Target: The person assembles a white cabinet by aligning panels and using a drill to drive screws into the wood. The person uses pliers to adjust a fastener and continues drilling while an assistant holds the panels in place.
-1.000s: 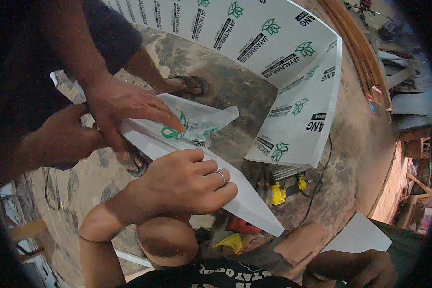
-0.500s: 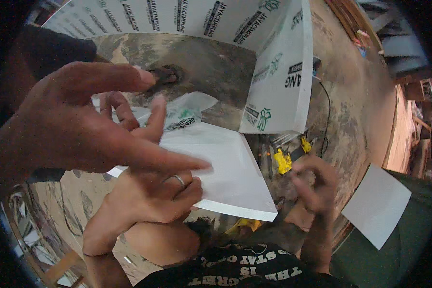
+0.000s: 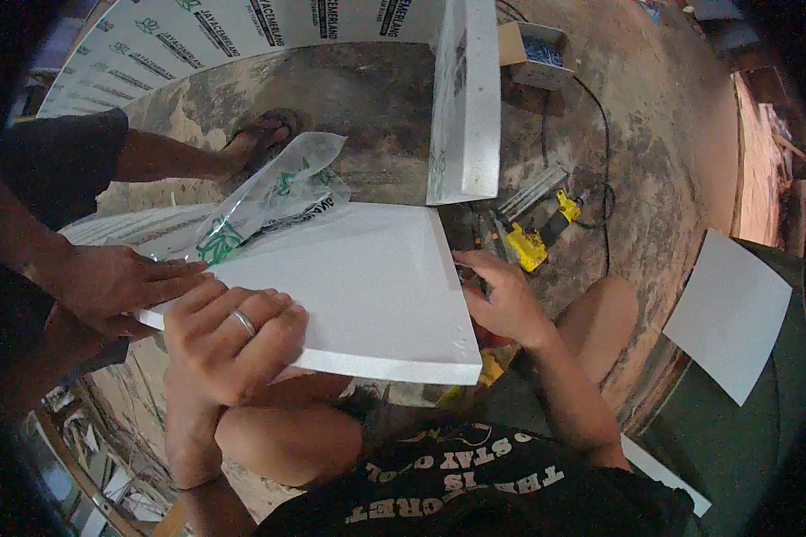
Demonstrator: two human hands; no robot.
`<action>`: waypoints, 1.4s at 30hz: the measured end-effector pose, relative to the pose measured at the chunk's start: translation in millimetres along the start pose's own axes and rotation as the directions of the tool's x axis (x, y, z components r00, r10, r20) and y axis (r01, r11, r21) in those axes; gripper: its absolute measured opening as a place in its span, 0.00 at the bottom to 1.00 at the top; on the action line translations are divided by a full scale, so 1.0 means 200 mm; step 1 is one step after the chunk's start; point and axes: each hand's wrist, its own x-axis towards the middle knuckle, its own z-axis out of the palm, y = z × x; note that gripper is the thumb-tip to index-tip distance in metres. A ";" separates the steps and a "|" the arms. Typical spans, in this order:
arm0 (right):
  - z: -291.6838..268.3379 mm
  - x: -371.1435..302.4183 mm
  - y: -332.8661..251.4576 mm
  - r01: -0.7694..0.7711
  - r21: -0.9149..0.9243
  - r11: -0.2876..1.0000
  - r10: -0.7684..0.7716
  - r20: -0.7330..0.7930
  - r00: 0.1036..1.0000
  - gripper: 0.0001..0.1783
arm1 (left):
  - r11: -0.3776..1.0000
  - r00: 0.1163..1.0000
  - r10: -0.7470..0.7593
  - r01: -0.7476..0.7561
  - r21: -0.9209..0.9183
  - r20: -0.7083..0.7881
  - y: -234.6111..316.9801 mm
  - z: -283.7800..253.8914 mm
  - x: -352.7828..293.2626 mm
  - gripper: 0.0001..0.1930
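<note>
Head view. A white board [image 3: 367, 286] lies flat across the seated person's bare knees, and all positions below are given from it. The person's left hand [image 3: 228, 336] is clamped over its near left edge, fingers curled on top, a ring on one finger. The right hand [image 3: 501, 295] is at its right edge, fingers bent against the side; whether it actually grips cannot be told. A second person's hand [image 3: 121, 282] presses flat and open on the far left corner. A peeled clear plastic film [image 3: 273, 192] with green print lies crumpled on the far left part of the surface. Beyond the far right corner another white panel [image 3: 461, 98] stands on edge. A yellow power tool [image 3: 537, 237] lies on the dirt floor to the right. A sandalled foot [image 3: 260, 134] stands beyond the far edge.
</note>
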 end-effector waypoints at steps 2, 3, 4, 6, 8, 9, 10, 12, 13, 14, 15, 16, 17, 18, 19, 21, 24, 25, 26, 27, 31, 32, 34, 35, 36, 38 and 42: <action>0.02 0.00 0.02 0.008 0.016 1.000 -0.007 -0.048 0.999 0.24 | 1.000 1.000 -0.007 0.007 0.004 -0.004 -0.01 0.02 0.02 0.12; 0.02 0.00 0.02 0.021 0.025 0.999 -0.019 -0.094 0.995 0.24 | 1.000 1.000 -0.017 0.017 0.010 -0.014 -0.02 0.02 0.03 0.13; 0.03 0.00 0.05 0.022 0.029 0.999 -0.019 -0.110 0.994 0.24 | 1.000 1.000 0.000 -0.001 0.020 0.018 -0.04 0.02 0.04 0.11; 0.04 0.01 0.06 0.103 -0.051 0.993 -0.110 -0.163 0.980 0.21 | 1.000 1.000 0.017 -0.017 0.010 0.008 -0.06 0.02 0.06 0.11; 0.01 -0.01 -0.02 0.008 0.077 0.997 0.004 -0.150 0.989 0.20 | 1.000 0.999 0.000 0.000 -0.008 0.049 -0.07 0.00 0.04 0.22; 0.00 -0.03 -0.06 -0.101 0.190 0.977 0.123 -0.107 0.987 0.19 | 1.000 0.999 0.022 -0.022 0.002 0.048 -0.07 0.01 0.05 0.22; -0.01 -0.04 -0.04 -0.090 0.197 0.976 0.117 -0.130 0.985 0.19 | 0.999 1.000 0.031 -0.031 0.032 0.004 -0.06 0.02 0.06 0.21; -0.01 -0.05 0.05 -0.114 0.226 0.967 0.142 -0.107 0.984 0.18 | 0.996 0.997 0.066 -0.063 0.068 -0.042 -0.07 0.03 0.08 0.20; -0.02 -0.06 0.09 -0.104 0.230 0.968 0.137 -0.130 0.982 0.18 | 0.996 1.000 0.016 -0.016 0.086 0.005 -0.08 0.03 0.09 0.21; -0.03 -0.07 0.12 -0.133 0.118 0.984 0.148 -0.131 0.980 0.18 | 0.994 0.998 -0.038 0.032 0.107 0.052 -0.08 0.02 0.10 0.22; -0.05 -0.06 0.11 -0.156 0.003 0.988 0.155 -0.130 0.979 0.18 | 0.993 0.999 -0.023 0.017 0.120 0.046 -0.08 0.00 0.12 0.22; -0.04 -0.05 0.09 -0.143 0.007 0.990 0.143 -0.145 0.979 0.18 | 0.996 0.998 -0.042 0.039 0.078 0.043 -0.07 -0.03 0.15 0.21; -0.01 -0.05 0.05 -0.114 0.222 0.968 0.131 -0.060 0.990 0.19 | 0.997 0.997 -0.064 0.063 0.037 0.042 -0.06 -0.05 0.17 0.21; 0.03 -0.06 0.01 -0.109 0.427 0.898 0.105 0.031 0.994 0.20 | 0.998 0.998 -0.055 0.054 0.029 0.041 -0.05 -0.04 0.18 0.18; 0.04 -0.07 -0.09 -0.102 0.432 0.896 0.098 0.030 0.995 0.20 | 0.998 0.998 -0.055 0.053 0.038 0.043 -0.01 -0.03 0.20 0.18; 0.03 -0.08 -0.34 -0.083 0.731 0.678 0.031 0.084 0.996 0.22 | 0.999 1.000 -0.010 0.009 0.053 0.022 0.04 0.02 0.24 0.17; 0.09 -0.04 -0.50 0.107 0.820 0.562 -0.166 -0.015 0.986 0.24 | 0.998 0.996 -0.056 0.057 -0.005 0.064 0.07 0.04 0.25 0.16; 0.10 -0.04 -0.51 0.116 0.824 0.555 -0.178 -0.019 0.984 0.24 | 0.992 0.993 -0.097 0.101 -0.071 0.067 0.06 0.04 0.25 0.16; 0.12 -0.03 -0.51 0.081 0.809 0.582 -0.152 0.010 0.988 0.24 | 0.995 0.994 -0.079 0.083 -0.057 0.071 0.06 0.03 0.25 0.15; 0.13 -0.02 -0.52 0.043 0.791 0.610 -0.122 0.040 0.992 0.23 | 0.995 0.994 -0.079 0.082 -0.048 0.071 0.05 0.03 0.26 0.15; 0.17 0.03 -0.59 0.093 0.853 0.513 -0.100 -0.048 0.994 0.23 | 0.967 0.995 -0.088 0.094 -0.238 0.036 0.01 0.01 0.29 0.13; 0.18 0.05 -0.61 0.088 0.876 0.475 -0.060 -0.068 0.996 0.22 | 0.938 0.992 -0.115 0.126 -0.323 0.054 0.01 0.00 0.30 0.13; 0.18 0.09 -0.63 0.087 0.895 0.437 -0.021 -0.086 0.996 0.21 | 0.923 0.986 -0.160 0.167 -0.347 0.049 0.01 0.00 0.32 0.13; 0.19 0.12 -0.63 0.026 0.932 0.362 0.007 -0.031 0.999 0.19 | 0.904 0.977 -0.208 0.211 -0.372 0.048 0.01 0.01 0.32 0.13; 0.20 0.14 -0.63 -0.035 0.960 0.279 0.025 0.029 0.999 0.18 | 0.906 0.977 -0.209 0.212 -0.366 0.049 0.00 0.02 0.33 0.13; 0.23 0.16 -0.64 -0.042 0.974 0.223 0.063 0.028 0.998 0.16 | 0.898 0.973 -0.230 0.210 -0.387 -0.004 -0.01 0.04 0.33 0.13; 0.21 0.17 -0.63 -0.021 0.973 0.232 0.137 -0.011 0.990 0.12 | 0.884 0.967 -0.247 0.254 -0.392 0.071 0.00 0.05 0.35 0.13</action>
